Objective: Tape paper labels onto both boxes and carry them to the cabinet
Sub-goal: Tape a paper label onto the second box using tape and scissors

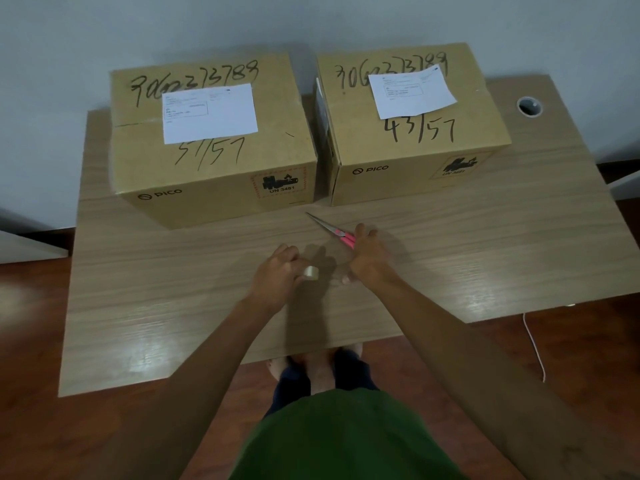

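Two boxes are sitting behind the scissors, paper labels lying loose on top, while the left hand is gripping the tape roll; the right hand, nearer the scissors, is apparently pinching the drawn strip.

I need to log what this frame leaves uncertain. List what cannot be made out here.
- Head view: the print on both paper labels is too small and blurred to read.
- Whether tape already holds either label down: not visible.
- Scissors: the right hand covers the handles.
- Tape roll: partly hidden by the left hand; any strip drawn between the hands is too faint to confirm.
- The cabinet: not identifiable.
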### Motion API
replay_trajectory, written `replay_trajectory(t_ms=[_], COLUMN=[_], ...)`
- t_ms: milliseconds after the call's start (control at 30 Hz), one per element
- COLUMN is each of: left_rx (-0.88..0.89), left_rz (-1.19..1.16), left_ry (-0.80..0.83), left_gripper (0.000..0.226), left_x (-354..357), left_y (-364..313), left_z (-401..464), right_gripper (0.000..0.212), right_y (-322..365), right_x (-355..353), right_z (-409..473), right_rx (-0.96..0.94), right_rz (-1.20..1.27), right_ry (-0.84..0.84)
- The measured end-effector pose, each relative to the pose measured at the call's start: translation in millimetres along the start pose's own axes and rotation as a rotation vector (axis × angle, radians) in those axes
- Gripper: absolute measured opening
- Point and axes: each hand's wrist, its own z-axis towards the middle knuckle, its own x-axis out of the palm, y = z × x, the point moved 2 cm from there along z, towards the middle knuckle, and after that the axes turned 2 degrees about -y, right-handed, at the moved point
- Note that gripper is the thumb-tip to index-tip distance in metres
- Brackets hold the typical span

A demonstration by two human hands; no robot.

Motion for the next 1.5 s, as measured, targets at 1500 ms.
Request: replay_trajectory(t_ms=[1500], left_rx=[-0.03], left_rz=[-0.135], left_ry=[-0.005], left_gripper=[0.019], left_x=[-19.9], left_y=[15.7], left_z=[-13.0], right_gripper=[0.096], right_y=[-6.7], right_x=[-7.8], right_z=[-15.6], right_rx=[-0.048], right_rz=[0.043], right_ry=[0.005])
